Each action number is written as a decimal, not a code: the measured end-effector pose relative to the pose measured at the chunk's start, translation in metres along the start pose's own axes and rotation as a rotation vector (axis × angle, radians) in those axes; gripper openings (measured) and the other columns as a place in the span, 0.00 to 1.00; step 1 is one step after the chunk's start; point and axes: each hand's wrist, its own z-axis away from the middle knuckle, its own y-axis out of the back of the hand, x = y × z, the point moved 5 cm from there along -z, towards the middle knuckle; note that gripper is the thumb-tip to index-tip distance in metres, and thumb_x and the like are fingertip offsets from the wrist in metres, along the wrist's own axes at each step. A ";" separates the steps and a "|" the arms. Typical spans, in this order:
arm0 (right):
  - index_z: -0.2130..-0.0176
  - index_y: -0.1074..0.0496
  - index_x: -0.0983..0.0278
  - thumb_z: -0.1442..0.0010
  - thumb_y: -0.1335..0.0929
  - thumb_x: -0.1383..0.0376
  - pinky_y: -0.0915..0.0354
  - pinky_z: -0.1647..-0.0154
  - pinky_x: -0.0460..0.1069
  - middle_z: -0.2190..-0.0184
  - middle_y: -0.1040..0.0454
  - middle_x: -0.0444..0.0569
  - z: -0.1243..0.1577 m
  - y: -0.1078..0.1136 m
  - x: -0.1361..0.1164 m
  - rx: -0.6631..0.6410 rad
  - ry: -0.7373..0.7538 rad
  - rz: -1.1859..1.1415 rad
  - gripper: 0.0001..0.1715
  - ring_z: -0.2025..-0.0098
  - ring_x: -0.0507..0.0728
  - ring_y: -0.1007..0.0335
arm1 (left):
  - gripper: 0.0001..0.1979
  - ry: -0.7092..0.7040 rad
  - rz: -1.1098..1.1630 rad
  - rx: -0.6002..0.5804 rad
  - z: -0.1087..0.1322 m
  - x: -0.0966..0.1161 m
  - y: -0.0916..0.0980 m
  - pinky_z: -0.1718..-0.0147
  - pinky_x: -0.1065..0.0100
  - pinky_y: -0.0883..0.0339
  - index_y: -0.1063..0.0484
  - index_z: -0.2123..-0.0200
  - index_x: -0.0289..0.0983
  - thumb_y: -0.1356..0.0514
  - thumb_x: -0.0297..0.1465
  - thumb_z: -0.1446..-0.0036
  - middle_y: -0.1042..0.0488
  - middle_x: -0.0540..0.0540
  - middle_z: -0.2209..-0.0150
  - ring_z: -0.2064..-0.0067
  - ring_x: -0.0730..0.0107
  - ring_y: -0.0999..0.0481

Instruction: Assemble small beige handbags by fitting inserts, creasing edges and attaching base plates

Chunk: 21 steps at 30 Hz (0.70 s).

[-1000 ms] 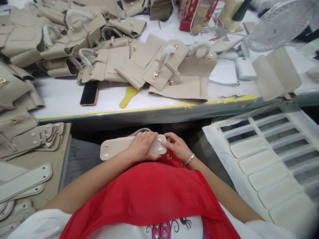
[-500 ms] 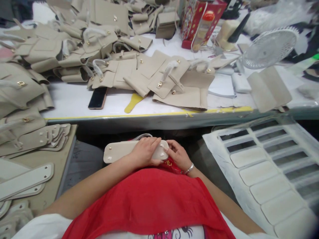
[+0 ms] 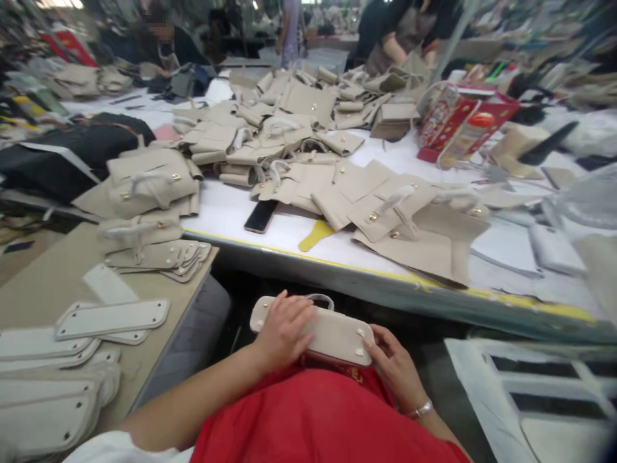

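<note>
A long beige bag base panel (image 3: 332, 334) with rounded ends lies across my lap in front of the red apron (image 3: 308, 418). It has a small metal stud near its left end and white tabs near its right end. My left hand (image 3: 288, 328) grips it toward the left end, fingers laid over its face. At the right end my right hand (image 3: 393, 360) holds it, with the thumb near the white tabs and the other fingers partly hidden behind. A pale curved loop (image 3: 322, 299) shows behind the panel's upper edge.
Beige bag pieces with handles (image 3: 274, 161) cover the worktable, along with a phone (image 3: 261, 215) and a yellow scraper-like tool (image 3: 315, 235). White base panels (image 3: 113, 319) lie on the left board. A slotted white frame (image 3: 486, 392) stands at right. Co-workers (image 3: 402, 35) are behind.
The view has swung up and to the left. My left hand has slid along the panel from its right part toward its left end. My right hand stays at the right end.
</note>
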 end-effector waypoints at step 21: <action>0.47 0.41 0.71 0.57 0.31 0.54 0.44 0.53 0.58 0.51 0.35 0.61 -0.040 -0.177 -0.131 -0.315 0.671 0.917 0.42 0.53 0.65 0.40 | 0.24 0.762 0.843 0.036 0.062 -0.125 -0.006 0.61 0.66 0.36 0.29 0.53 0.39 0.36 0.39 0.55 0.29 0.45 0.58 0.60 0.65 0.29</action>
